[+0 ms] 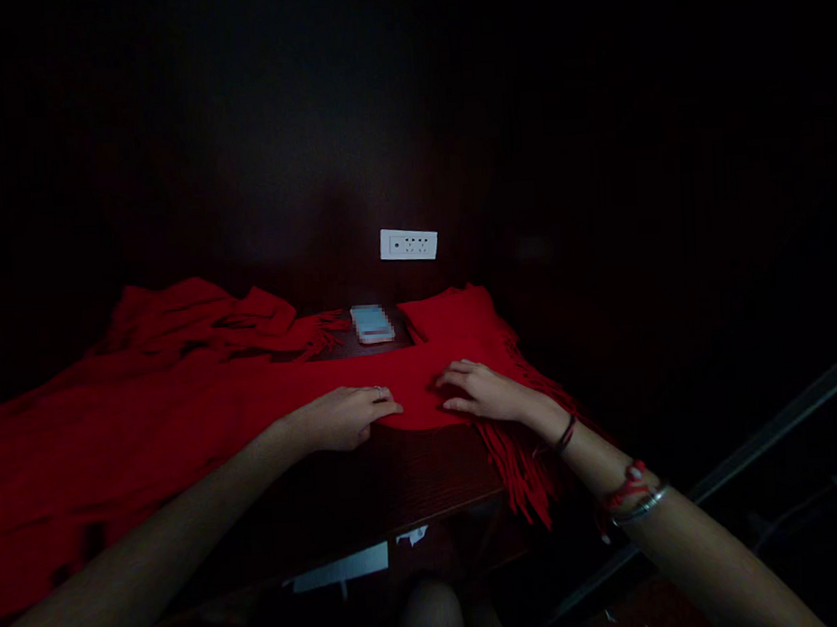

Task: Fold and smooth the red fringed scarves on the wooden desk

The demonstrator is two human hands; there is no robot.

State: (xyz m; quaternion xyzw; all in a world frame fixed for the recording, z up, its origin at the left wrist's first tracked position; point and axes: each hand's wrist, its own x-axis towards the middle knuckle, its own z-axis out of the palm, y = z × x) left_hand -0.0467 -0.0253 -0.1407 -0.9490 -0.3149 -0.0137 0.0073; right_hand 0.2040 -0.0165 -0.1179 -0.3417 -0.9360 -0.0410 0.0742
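A long red scarf [254, 397] with fringed ends lies across a dark wooden table, bunched at the left and smoother towards the right. My left hand [346, 417], with a ring on one finger, is closed at the scarf's near edge, cloth seemingly pinched between its fingers and thumb. On the flat cloth to the right rests my right hand [482, 391], its fingers apart and slightly bent. The fringe hangs over the table's front edge below my right wrist. What lies beneath my left fingers is hidden.
A small pale blue, blurred rectangular object [372, 324] lies behind the scarf. On the dark wall above is a white power socket [408, 245]. White paper [348, 567] shows below the table's front edge, near my knee [431, 617]. The surroundings are very dark.
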